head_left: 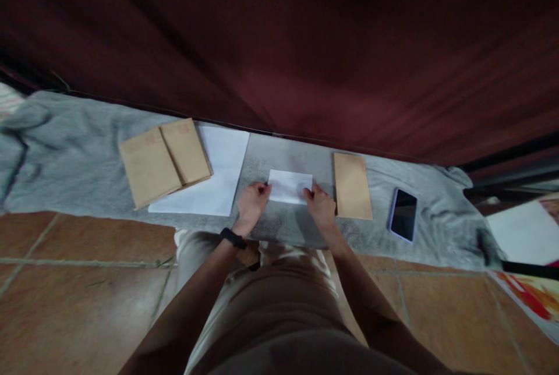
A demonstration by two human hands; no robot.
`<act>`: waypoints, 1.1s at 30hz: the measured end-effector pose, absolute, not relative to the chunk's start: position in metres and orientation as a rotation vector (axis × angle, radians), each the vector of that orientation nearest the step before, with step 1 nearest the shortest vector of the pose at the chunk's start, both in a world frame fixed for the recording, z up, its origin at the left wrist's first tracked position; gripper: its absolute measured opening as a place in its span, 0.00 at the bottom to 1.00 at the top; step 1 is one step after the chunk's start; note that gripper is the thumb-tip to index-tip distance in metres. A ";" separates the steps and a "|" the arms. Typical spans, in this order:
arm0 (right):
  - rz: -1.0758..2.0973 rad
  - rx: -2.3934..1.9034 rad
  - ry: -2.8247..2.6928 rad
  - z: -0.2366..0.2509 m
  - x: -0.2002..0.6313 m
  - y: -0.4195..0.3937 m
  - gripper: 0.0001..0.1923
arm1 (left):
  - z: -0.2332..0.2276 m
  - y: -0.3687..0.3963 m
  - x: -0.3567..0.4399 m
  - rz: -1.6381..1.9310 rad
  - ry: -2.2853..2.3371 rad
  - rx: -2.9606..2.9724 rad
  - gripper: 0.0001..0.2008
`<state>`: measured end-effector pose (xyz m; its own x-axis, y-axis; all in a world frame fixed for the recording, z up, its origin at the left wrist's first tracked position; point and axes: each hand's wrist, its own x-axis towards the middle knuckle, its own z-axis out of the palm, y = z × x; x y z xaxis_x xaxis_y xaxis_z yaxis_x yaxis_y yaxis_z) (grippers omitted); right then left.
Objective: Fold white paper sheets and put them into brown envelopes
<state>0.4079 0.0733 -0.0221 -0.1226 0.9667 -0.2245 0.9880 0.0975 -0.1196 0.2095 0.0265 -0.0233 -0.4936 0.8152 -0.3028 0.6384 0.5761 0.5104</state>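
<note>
A small folded white paper sheet (290, 186) lies on a grey cloth (78, 177) spread over a floor of reddish-brown tiles (87, 282), about midway along the cloth's length and between its far and near edges. The left hand (252, 201) rests at the sheet's left edge, fingers curled and pinching that edge; a black band (233, 238) circles the wrist. The right hand (320, 206) rests at the sheet's right edge, its fingers bent down onto the paper, pressing or gripping that edge; which of the two cannot be told.

Just beside the right hand, toward the cloth's right end, a single brown paper envelope (353, 185) lies flat, apart from the white sheet. Further right, near the cloth's near edge, a dark-screened phone in a pale lilac case (403, 215) lies face up.

Toward the cloth's left half, a stack of brown paper envelopes (163, 161) lies partly over a stack of larger flat white paper sheets (220, 177), covering its left part. These are well apart from the left hand.

A dark red curtain (305, 43) hangs along the cloth's far edge. Off the cloth's right end, further white and coloured papers (524, 235) lie on the floor.
</note>
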 end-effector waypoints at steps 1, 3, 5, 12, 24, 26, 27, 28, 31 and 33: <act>-0.360 2.025 2.266 -0.022 0.407 0.074 0.21 | -0.021 0.028 0.210 0.421 2.312 1.160 0.17; -0.335 2.035 2.281 -0.023 0.406 0.075 0.21 | -0.018 0.030 0.212 0.368 2.336 1.166 0.17; -0.298 2.049 2.296 -0.024 0.405 0.075 0.20 | -0.016 0.032 0.214 0.330 2.351 1.176 0.17; -0.223 2.089 2.352 -0.028 0.403 0.080 0.18 | -0.016 0.037 0.219 0.277 2.402 1.229 0.18; -0.168 2.169 2.579 -0.033 0.401 0.084 0.21 | -0.020 0.037 0.226 0.254 2.450 1.339 0.19; -0.230 2.046 2.767 -0.035 0.396 0.081 0.22 | -0.022 0.036 0.226 0.258 2.449 1.355 0.19; -0.284 1.950 2.860 -0.036 0.393 0.079 0.22 | -0.023 0.036 0.226 0.257 2.448 1.362 0.19; -0.337 1.850 2.931 -0.039 0.390 0.077 0.23 | -0.023 0.036 0.226 0.255 2.446 1.369 0.19; -0.418 1.693 2.970 -0.048 0.382 0.072 0.25 | -0.022 0.037 0.225 0.238 2.438 1.388 0.19; -0.399 1.694 2.935 -0.055 0.381 0.069 0.26 | -0.021 0.037 0.226 0.222 2.434 1.399 0.19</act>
<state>0.3806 0.0688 -0.0549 -0.4798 0.8697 0.1161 0.8072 0.4894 -0.3301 0.2259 0.0368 -0.0206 -0.4671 0.8612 -0.2002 0.8109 0.5075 0.2913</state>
